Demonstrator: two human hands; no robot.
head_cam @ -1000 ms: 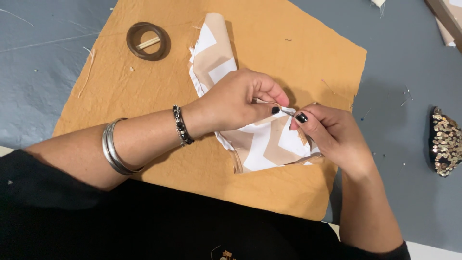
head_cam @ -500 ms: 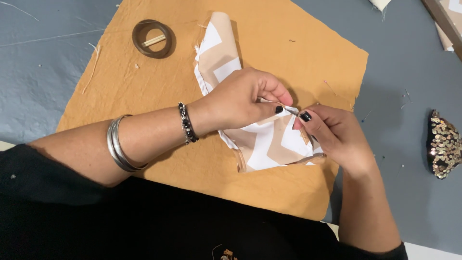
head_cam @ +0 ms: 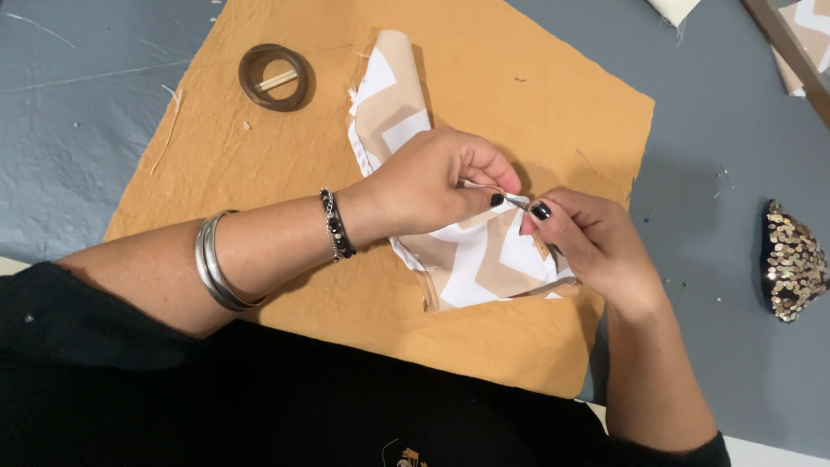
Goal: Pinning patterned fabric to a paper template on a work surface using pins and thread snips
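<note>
You worked at a grey surface (head_cam: 104,130) spread with a mustard-yellow cloth (head_cam: 536,95), a brown ring-shaped buckle (head_cam: 275,77) lying untouched near the cloth's far left corner, well apart from your hands. Just right of it lay the beige-and-white zigzag fabric piece (head_cam: 471,259), one end curling up toward the buckle, the rest pinned flat under your wrists at the middle of the cloth. Your left hand (head_cam: 428,182), bangles and a beaded bracelet on the arm, rested on the fabric with thumb and forefinger closed in a pinch on its folded edge. Your right hand (head_cam: 596,246) met it there, fingers (head_cam: 540,210) shut tight on a thin metal pin or needle (head_cam: 517,201); which of the two it was could not be told. At the far right a sequined piece (head_cam: 791,259) sat on the bare surface. To do the step well, it seemed wise to hold the fold taut between both pinches, slide the point in shallow and flat to the fabric, and keep the left fingertips clear of the tip.
</note>
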